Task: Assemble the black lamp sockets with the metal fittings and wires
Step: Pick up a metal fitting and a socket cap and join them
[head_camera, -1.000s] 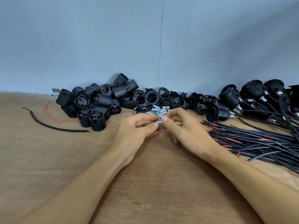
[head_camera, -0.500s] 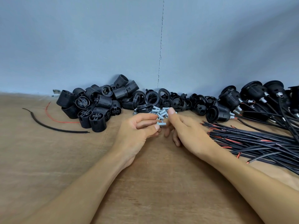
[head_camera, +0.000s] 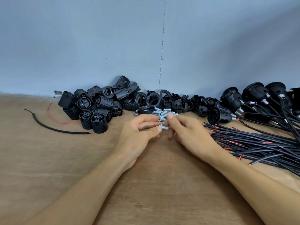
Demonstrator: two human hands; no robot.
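Head view shows the left hand (head_camera: 138, 133) pinching one small threaded metal fitting (head_camera: 164, 127) between thumb and curled fingers, over the middle of the wooden table (head_camera: 48, 159). The right hand (head_camera: 190, 135) meets it from 3 o'clock with its fingers loosely curled and index tip raised; whether it grips the fitting cannot be told. The loose fittings pile (head_camera: 162, 113) lies just beyond the fingertips at 12 o'clock, bare socket bodies (head_camera: 97, 108) at 10 o'clock, stripped wires (head_camera: 259, 142) at 3 o'clock and finished sockets (head_camera: 243, 101) at 2 o'clock. The step appears to be selecting and orienting one fitting. Recommended: pinch the threaded barrel, present the bore toward the right hand, and confirm a single piece is held before reaching for a wire.
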